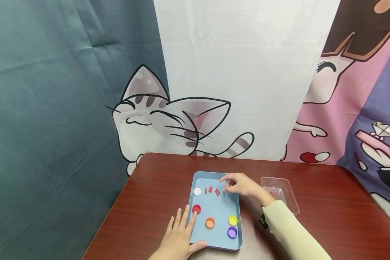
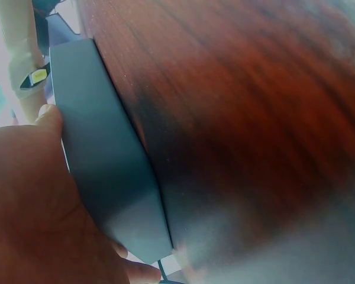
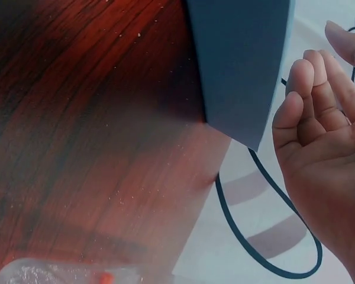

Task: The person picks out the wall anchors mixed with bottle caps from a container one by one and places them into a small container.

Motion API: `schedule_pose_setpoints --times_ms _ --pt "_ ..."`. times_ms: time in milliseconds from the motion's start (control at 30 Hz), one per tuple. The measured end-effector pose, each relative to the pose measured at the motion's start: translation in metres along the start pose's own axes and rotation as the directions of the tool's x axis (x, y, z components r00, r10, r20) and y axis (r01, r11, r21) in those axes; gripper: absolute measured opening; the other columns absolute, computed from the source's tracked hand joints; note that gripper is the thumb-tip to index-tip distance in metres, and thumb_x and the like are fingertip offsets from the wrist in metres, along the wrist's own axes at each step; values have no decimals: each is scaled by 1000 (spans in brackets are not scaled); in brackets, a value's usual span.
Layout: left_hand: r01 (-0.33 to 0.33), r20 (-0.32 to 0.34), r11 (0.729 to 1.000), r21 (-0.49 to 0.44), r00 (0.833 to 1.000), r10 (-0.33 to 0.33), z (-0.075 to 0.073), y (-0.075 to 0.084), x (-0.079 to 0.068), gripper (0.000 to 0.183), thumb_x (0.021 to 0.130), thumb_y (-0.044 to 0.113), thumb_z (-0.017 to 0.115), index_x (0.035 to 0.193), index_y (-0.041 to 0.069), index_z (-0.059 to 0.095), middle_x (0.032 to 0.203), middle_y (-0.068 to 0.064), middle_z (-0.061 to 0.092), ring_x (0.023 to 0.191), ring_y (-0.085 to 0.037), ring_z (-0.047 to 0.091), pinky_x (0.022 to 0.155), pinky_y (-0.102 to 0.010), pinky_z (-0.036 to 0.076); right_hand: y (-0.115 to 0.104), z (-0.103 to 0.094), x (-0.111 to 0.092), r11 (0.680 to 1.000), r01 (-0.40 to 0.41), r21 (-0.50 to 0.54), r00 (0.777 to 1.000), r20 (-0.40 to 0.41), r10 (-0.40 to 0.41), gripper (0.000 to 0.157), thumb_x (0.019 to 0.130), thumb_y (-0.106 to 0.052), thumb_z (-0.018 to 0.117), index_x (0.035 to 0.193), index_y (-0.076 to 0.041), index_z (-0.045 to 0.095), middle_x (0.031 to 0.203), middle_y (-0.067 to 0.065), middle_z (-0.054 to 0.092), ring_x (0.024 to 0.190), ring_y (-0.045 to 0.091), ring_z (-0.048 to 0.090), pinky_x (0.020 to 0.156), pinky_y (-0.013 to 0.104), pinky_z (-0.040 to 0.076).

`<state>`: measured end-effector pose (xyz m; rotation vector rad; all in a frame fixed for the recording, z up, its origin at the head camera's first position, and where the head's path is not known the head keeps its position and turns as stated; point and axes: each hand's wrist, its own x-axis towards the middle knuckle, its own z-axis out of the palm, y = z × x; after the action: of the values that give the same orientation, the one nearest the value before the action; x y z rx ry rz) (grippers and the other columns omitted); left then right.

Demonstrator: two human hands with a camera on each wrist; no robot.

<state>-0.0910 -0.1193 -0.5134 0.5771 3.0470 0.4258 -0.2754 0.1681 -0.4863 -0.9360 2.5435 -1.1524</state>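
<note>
Hovering Over Red Strips in a Blue Tray

A sleeved forearm covers part of the clear plastic box (image 1: 290,200) at right; the red bits (image 1: 271,193) inside are largely hidden, and the right wrist view crops the box at its bottom edge. Both wrist views show the outer wall of the blue tray (image 1: 219,207) and none of its contents. A dark wristband (image 1: 263,221) peeks from under the sleeve.

The tray holds a white cap (image 1: 197,191), a red cap (image 1: 196,209), an orange cap (image 1: 209,223), a yellow cap (image 1: 233,220) and a purple cap (image 1: 232,233), the last two close together near the right wall. Red strips (image 1: 210,189) lie toward the far end, between the white cap and the right hand (image 1: 240,184). The left one runs near to far; the middle one leans slightly right at its far end; the right one, possibly a pair, slants with its far end leftward.

The right hand is loosely bent, thumb apart from fingers, with nothing visible in it. The left hand (image 1: 178,236) lies spread over the tray's left edge, a fingertip at the red cap.
</note>
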Motion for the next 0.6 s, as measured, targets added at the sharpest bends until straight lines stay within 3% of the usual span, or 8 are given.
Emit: schedule_pose_setpoints --times_ms 300,600 --pt "3 18 1000 -5 1000 -3 0 1 0 97 87 77 52 157 11 38 164 -20 26 147 -48 29 111 -66 31 5 10 7 997 -1 -71 1000 24 2 30 87 -12 79 115 -3 72 72 -7 62 66 6 55 65 23 48" --pt "2 19 1000 -11 1000 -2 -2 1 1 98 87 78 51 157 11 37 165 -19 26 147 -47 28 110 -68 30 8 21 16 968 11 -250 1000 29 -4 26 85 -11 81 110 -7 75 67 -11 59 62 1 50 62 21 45"
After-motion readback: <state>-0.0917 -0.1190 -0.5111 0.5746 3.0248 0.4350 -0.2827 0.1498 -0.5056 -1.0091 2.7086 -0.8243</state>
